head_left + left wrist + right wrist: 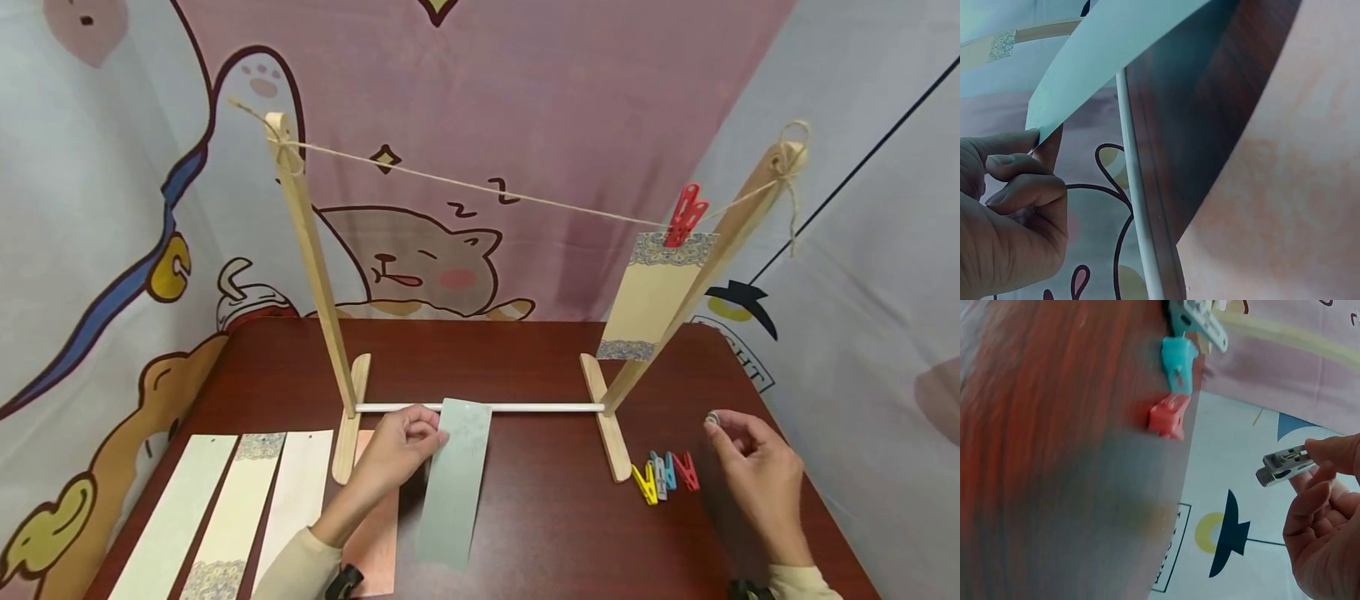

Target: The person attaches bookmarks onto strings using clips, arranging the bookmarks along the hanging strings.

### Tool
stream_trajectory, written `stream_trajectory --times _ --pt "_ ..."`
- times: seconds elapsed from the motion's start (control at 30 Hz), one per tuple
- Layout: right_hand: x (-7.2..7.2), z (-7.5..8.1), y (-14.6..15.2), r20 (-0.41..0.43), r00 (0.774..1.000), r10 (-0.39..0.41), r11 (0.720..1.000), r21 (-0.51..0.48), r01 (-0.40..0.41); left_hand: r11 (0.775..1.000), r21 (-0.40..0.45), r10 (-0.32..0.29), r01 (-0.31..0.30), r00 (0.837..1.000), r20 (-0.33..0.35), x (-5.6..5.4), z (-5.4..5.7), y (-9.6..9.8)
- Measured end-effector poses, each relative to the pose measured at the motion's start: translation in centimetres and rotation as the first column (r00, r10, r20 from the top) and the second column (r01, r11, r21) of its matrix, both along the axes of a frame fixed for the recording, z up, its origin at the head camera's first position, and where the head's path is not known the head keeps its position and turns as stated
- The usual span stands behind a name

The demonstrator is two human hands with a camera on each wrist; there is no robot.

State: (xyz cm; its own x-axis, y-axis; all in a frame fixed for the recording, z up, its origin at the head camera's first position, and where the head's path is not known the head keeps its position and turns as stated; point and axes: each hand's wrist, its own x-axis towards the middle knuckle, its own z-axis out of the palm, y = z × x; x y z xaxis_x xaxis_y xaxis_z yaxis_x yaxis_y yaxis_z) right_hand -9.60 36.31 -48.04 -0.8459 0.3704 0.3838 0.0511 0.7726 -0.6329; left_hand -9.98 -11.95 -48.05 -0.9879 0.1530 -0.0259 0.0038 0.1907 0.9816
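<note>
My left hand [408,442] pinches a pale green-grey paper strip [456,483] by its left edge near the top. The strip is lifted and slants across the white crossbar in the head view. In my right hand [761,467], at the right side, a grey clothespin [1284,464] is pinched between thumb and fingers. Left of that hand, several clothespins lie on the table: a yellow one [646,483], a grey one [659,477], a blue one [669,472] and a red one [686,471].
A wooden frame [322,292] carries a twine line [480,188]. From its right end a patterned cream strip [656,296] hangs by a red clothespin [686,218]. At left lie a pale green strip [176,508], a patterned strip [240,508], a whitish strip [300,492] and an orange strip [375,542].
</note>
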Motion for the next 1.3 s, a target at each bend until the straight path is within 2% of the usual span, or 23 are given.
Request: stream_trajectory --times 0.13,0.47,0.67,0.87,1.0,1.17,1.3 --pt "-0.3 0.1 -0.5 -0.060 0.998 0.029 0.999 -0.023 -0.030 1.000 0.021 0.010 -0.010 1.000 -0.022 -0.1 0.5 0.2" --pt "-0.4 0.9 -1.4 -0.108 0.991 0.078 0.995 -0.057 -0.085 0.998 0.035 0.052 -0.050 0.997 -0.056 -0.3 1.8 0.9" --pt "-0.6 1.5 -2.8 -0.152 0.977 0.148 0.981 -0.101 -0.164 0.994 0.052 0.102 -0.097 0.990 -0.096 -0.3 2.8 1.1" --pt "-1.1 2.9 -3.7 -0.210 0.963 0.169 0.972 -0.129 -0.199 0.993 0.070 0.109 -0.099 0.983 -0.147 -0.6 4.0 1.7" --pt "-1.1 4.4 -4.8 -0.269 0.943 0.198 0.961 -0.135 -0.240 0.992 0.068 0.115 -0.105 0.978 -0.176 -0.8 5.2 1.7" --pt "-0.6 7.3 -6.9 -0.339 0.910 0.237 0.944 -0.140 -0.298 0.993 0.067 0.106 -0.093 0.969 -0.223 -1.2 6.6 1.8" --pt "-1.1 8.1 -8.0 -0.375 0.884 0.280 0.915 -0.173 -0.364 0.994 0.062 0.103 -0.090 0.963 -0.251 -1.7 7.4 1.8"
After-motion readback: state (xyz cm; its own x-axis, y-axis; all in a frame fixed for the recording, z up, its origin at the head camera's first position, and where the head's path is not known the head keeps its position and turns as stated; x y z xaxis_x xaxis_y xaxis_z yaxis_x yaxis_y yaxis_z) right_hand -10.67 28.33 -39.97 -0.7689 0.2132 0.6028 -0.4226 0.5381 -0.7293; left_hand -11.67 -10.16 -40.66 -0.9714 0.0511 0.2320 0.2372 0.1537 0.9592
